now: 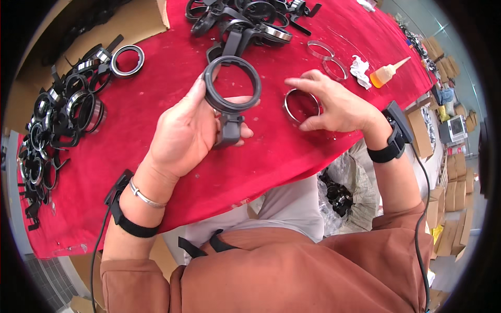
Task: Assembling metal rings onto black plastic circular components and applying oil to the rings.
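Observation:
My left hand [190, 130] is closed on a black ring-shaped bracket [233, 109], holding it above the red-covered table. The ring faces up and its short, blocky stem points toward me; part of the fingers is hidden behind it. To the right, my right hand [336, 104] spans a thin silver metal ring [286, 106], with the thumb at its near edge and the fingers at its far edge. Two more thin rings lie beyond that hand: a farther ring [320, 41] and a nearer ring [334, 61].
Piles of black ring brackets lie on the left [68, 112] and at the far middle [250, 18]. A cardboard box [141, 23] stands at the far left. White crumpled tissue [360, 70] and a small bottle of orange liquid [382, 76] with a long nozzle are at the right.

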Tool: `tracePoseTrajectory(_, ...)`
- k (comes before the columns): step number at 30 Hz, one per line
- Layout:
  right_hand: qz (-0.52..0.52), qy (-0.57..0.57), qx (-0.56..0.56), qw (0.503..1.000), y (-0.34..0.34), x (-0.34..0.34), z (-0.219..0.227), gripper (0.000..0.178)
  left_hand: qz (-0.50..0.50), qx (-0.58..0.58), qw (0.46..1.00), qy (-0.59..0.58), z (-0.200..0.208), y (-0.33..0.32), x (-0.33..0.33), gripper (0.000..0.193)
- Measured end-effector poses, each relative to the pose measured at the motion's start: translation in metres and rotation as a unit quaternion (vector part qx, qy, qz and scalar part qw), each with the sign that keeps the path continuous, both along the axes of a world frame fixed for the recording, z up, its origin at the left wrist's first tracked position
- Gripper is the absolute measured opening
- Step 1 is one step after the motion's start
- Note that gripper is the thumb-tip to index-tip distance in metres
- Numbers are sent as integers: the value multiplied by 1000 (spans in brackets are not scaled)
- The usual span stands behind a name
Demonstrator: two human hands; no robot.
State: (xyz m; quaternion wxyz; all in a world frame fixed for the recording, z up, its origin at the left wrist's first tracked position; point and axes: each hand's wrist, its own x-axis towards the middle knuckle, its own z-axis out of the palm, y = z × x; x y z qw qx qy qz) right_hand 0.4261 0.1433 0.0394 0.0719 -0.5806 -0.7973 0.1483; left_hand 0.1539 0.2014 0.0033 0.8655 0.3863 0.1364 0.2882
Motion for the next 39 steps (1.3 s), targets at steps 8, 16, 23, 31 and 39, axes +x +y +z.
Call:
tracePoseTrajectory(8, -71, 232, 151, 958, -5, -57, 28, 62, 37, 36, 998, 44, 3, -2, -2, 53)
tracePoseTrajectory(16, -36, 264, 193, 945, 14, -97, 21, 61, 53, 27, 997, 44, 6, -4, 3, 55)
tracePoseTrajectory(23, -12, 193, 243, 951, 16, -107, 21, 62, 110, 142, 982, 63, 10, -8, -2, 57)
tracePoseTrajectory(31, -300, 486, 74, 818, 38, -111, -6, 55, 163, 108, 978, 72, 4, -10, 3, 40)
tracePoseTrajectory(39, -257, 532, 132, 796, 58, -137, -20, 59, 216, 157, 953, 141, 16, 5, -18, 31)
